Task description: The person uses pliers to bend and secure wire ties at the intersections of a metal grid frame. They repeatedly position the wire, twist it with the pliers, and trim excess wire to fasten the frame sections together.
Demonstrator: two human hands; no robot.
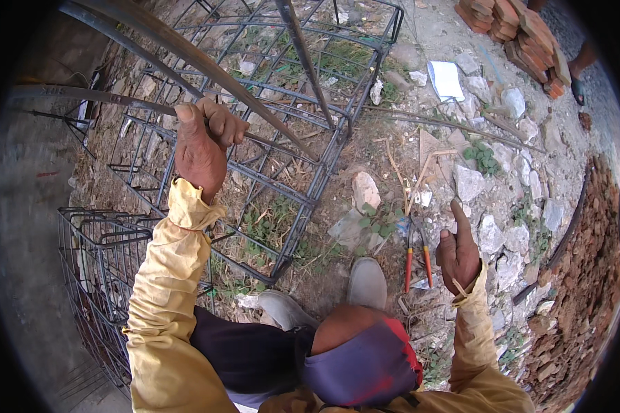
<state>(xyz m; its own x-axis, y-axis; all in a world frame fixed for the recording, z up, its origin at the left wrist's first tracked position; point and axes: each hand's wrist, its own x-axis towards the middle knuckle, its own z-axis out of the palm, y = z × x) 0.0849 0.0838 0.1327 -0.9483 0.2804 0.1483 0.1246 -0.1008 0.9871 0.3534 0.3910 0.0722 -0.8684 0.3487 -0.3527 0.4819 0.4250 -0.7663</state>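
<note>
My left hand (201, 148) is closed round a long steel reinforcing bar (127, 102), thumb pointing up, above a rebar cage (303, 199). My right hand (459, 256) is raised over the rubble with its index finger stretched out and the other fingers curled in. A thin pale stick-like end (459, 288) shows below its palm; what the fingers enclose is hidden. Just left of this hand, a pair of pincers (418, 256) with red-orange handles lies on the ground.
More bars (186, 51) slant across the upper left. A second rebar cage (107, 255) stands by a grey wall (27, 227). White paper (446, 80), broken stones (470, 182) and stacked bricks (530, 45) lie to the right. Another person's foot (578, 89) is beside the bricks.
</note>
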